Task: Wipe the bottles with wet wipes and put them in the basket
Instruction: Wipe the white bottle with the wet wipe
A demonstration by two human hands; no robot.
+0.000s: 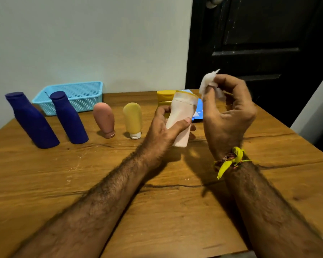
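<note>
Head view — left hand (pixel 164 127) grips pale bottle (pixel 181 120); right hand (pixel 229 110) pinches wipe (pixel 208 81).

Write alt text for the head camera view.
A person's left hand holds a white bottle above a wooden table while the right hand holds a wet wipe; four bottles and a blue basket wait at left.

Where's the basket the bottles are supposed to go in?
The light blue basket sits at the table's far left against the wall, just behind the two dark blue bottles.
</note>
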